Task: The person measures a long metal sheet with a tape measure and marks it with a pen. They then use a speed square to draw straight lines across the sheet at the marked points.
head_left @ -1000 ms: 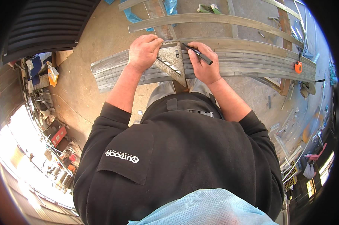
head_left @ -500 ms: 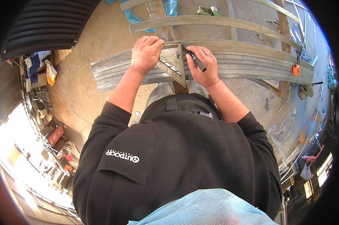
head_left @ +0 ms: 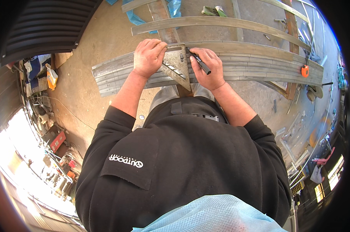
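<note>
Toward twelve o'clock in the head view, a grey metal set square [head_left: 175, 60] is laid flat over a row of flat metal bars [head_left: 244, 61], one corner pointed down toward six. Its upper left corner is gripped at eleven o'clock by the left hand [head_left: 148, 58], whose fingers are bent and closed. At one o'clock a black marker [head_left: 200, 62] is gripped by the right hand [head_left: 208, 69], its tip held at the square's upper right edge; whether the metal is touched cannot be told. The bars are set side by side, from ten o'clock to past two. Near their two-o'clock end an orange tape measure [head_left: 305, 71] is seen. Another long bar [head_left: 221, 21] is placed beyond the row, toward one o'clock. Between nine and ten, an orange-and-white bag [head_left: 51, 78] is seen.
</note>
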### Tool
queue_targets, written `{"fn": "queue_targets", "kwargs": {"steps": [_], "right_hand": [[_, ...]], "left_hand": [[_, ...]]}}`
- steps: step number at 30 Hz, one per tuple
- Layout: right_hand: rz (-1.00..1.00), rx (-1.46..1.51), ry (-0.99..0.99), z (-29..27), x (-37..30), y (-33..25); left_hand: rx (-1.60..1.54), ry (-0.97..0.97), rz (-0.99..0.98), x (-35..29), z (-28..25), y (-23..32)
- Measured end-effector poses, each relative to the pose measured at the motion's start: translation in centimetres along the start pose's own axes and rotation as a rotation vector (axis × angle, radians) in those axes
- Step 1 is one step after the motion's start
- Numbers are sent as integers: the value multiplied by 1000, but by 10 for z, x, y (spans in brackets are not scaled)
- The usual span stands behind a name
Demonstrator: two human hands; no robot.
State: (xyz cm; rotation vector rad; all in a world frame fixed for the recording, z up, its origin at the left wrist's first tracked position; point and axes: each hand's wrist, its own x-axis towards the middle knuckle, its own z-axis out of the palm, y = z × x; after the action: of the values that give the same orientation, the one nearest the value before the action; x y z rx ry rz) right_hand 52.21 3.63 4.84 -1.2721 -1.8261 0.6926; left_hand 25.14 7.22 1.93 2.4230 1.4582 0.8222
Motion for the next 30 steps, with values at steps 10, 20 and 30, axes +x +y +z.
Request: {"fn": "queue_targets", "kwargs": {"steps": [10, 20, 30], "right_hand": [[18, 12, -13, 0, -2, 1], [2, -7, -21, 0, -2, 2], [-20, -55, -55, -1, -2, -2]], "left_hand": [[-37, -16, -12, 4, -6, 4], [-9, -22, 1, 5, -6, 4], [41, -28, 28, 4, -6, 5]]}}
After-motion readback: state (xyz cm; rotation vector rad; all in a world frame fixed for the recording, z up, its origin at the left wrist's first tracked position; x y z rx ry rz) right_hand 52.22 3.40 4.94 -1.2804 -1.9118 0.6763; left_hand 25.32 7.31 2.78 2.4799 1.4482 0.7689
